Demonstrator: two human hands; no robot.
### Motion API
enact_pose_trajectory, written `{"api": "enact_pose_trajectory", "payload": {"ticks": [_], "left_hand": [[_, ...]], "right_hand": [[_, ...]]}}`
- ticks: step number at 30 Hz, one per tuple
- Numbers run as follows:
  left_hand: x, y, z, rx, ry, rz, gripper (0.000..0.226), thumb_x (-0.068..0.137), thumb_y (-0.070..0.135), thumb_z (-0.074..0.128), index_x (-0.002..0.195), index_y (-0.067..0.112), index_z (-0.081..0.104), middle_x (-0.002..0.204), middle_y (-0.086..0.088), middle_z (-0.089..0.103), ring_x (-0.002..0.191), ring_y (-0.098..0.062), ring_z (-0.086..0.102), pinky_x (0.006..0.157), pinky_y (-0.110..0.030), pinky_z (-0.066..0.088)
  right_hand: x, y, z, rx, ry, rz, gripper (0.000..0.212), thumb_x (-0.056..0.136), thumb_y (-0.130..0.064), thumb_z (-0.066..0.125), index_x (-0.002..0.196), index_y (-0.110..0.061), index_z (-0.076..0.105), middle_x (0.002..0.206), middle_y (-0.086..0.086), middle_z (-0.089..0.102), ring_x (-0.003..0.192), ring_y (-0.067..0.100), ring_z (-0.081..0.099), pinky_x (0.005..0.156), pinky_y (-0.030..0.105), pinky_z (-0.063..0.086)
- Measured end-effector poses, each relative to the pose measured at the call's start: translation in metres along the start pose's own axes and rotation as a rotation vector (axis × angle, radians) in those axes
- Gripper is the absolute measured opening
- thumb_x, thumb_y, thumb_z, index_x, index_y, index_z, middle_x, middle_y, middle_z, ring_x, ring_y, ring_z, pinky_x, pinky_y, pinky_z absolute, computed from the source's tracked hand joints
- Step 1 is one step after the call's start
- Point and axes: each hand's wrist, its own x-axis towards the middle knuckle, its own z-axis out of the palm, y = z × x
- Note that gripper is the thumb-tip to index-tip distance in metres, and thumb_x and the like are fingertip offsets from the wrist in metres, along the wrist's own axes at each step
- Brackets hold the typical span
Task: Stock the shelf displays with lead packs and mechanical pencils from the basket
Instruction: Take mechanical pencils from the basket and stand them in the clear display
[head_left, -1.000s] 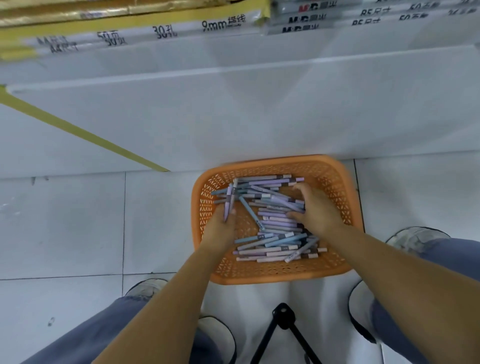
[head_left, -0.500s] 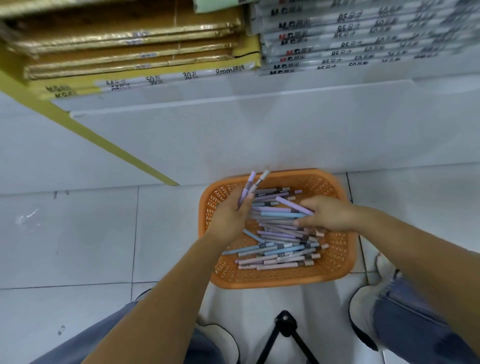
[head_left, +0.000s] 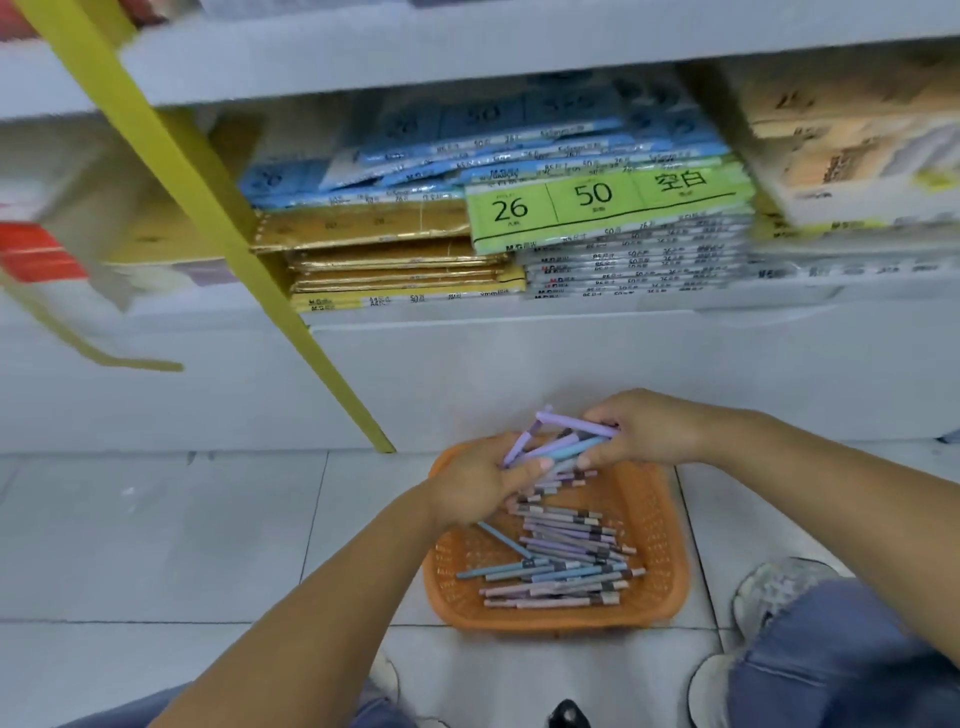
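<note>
An orange mesh basket (head_left: 660, 582) stands on the floor tiles, holding several purple, blue and pink mechanical pencils (head_left: 563, 566). Above its far edge both hands hold a small bunch of lifted pencils (head_left: 563, 441). My left hand (head_left: 478, 480) grips the bunch's left ends. My right hand (head_left: 644, 431) pinches the right ends, one purple pencil lying across the top. No lead packs can be made out.
The white shelf unit (head_left: 519, 364) rises just behind the basket. Its low shelf holds stacked paper packs: gold (head_left: 389, 260), blue (head_left: 467, 156), green (head_left: 608, 202). A yellow upright (head_left: 208, 208) slants across the left. My shoes (head_left: 774, 587) flank the basket.
Both hands have risen out of the basket and come together on a bunch of pencils. The view has tilted up, showing the shelf.
</note>
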Motion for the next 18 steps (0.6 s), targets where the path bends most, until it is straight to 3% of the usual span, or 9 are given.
{"api": "enact_pose_trajectory", "payload": {"ticks": [3, 5, 7, 9, 10, 13, 15, 18], "left_hand": [[-0.019, 0.028, -0.011, 0.029, 0.044, 0.035, 0.036, 0.102, 0.038, 0.053, 0.135, 0.022, 0.054, 0.143, -0.014, 0.054, 0.13, -0.029, 0.05, 0.096, -0.031, 0.045], [-0.031, 0.047, -0.018, 0.005, 0.067, 0.056, 0.042, 0.102, 0.038, 0.052, 0.142, 0.026, 0.048, 0.146, -0.009, 0.051, 0.132, -0.029, 0.048, 0.093, -0.036, 0.047], [-0.042, 0.064, -0.024, -0.004, 0.104, 0.077, 0.042, 0.103, 0.037, 0.052, 0.142, 0.021, 0.047, 0.122, -0.003, 0.064, 0.103, -0.025, 0.064, 0.072, -0.028, 0.045], [-0.054, 0.075, -0.032, -0.014, 0.15, 0.092, 0.035, 0.104, 0.036, 0.05, 0.131, 0.014, 0.049, 0.085, 0.002, 0.055, 0.066, -0.013, 0.05, 0.06, -0.026, 0.037], [-0.059, 0.079, -0.036, -0.015, 0.182, 0.1, 0.029, 0.104, 0.037, 0.049, 0.125, 0.016, 0.05, 0.081, 0.002, 0.048, 0.064, -0.012, 0.043, 0.059, -0.026, 0.035], [-0.074, 0.09, -0.047, -0.067, 0.282, 0.126, 0.022, 0.103, 0.04, 0.05, 0.115, 0.023, 0.053, 0.081, 0.002, 0.047, 0.065, -0.01, 0.04, 0.057, -0.024, 0.036], [-0.082, 0.103, -0.052, -0.16, 0.336, 0.168, 0.022, 0.102, 0.039, 0.052, 0.114, 0.021, 0.054, 0.076, 0.005, 0.045, 0.059, -0.007, 0.038, 0.055, -0.023, 0.034], [-0.09, 0.126, -0.054, -0.3, 0.397, 0.273, 0.016, 0.102, 0.036, 0.053, 0.108, 0.022, 0.057, 0.071, 0.008, 0.045, 0.055, -0.006, 0.036, 0.052, -0.021, 0.034]], "right_hand": [[-0.02, -0.02, -0.021, -0.118, 0.073, -0.073, 0.025, 0.088, -0.046, 0.065, 0.097, -0.023, 0.064, 0.083, -0.002, 0.062, 0.074, 0.013, 0.056, 0.057, 0.019, 0.035], [-0.037, -0.035, -0.036, -0.091, 0.129, -0.145, 0.017, 0.086, -0.045, 0.068, 0.097, -0.033, 0.062, 0.088, -0.008, 0.064, 0.081, 0.011, 0.058, 0.064, 0.02, 0.039], [-0.054, -0.048, -0.051, -0.055, 0.206, -0.188, 0.025, 0.084, -0.044, 0.071, 0.105, -0.04, 0.059, 0.1, -0.015, 0.063, 0.09, 0.005, 0.058, 0.076, 0.021, 0.044], [-0.071, -0.057, -0.066, -0.055, 0.301, -0.152, 0.04, 0.084, -0.045, 0.07, 0.119, -0.038, 0.051, 0.109, -0.015, 0.055, 0.094, 0.006, 0.056, 0.078, 0.024, 0.045], [-0.079, -0.061, -0.074, -0.045, 0.333, -0.121, 0.04, 0.087, -0.044, 0.066, 0.121, -0.035, 0.048, 0.108, -0.012, 0.052, 0.091, 0.008, 0.055, 0.075, 0.025, 0.044], [-0.101, -0.069, -0.089, 0.038, 0.382, -0.081, 0.006, 0.098, -0.029, 0.05, 0.104, -0.03, 0.048, 0.089, -0.007, 0.053, 0.069, 0.004, 0.05, 0.062, 0.022, 0.04], [-0.114, -0.078, -0.095, 0.079, 0.432, -0.117, 0.009, 0.101, -0.022, 0.045, 0.1, -0.029, 0.05, 0.079, -0.007, 0.053, 0.058, -0.002, 0.047, 0.056, 0.016, 0.04], [-0.127, -0.094, -0.1, 0.267, 0.5, -0.217, 0.019, 0.099, -0.018, 0.053, 0.112, -0.03, 0.06, 0.081, -0.003, 0.053, 0.053, 0.002, 0.05, 0.05, 0.02, 0.04]]}}
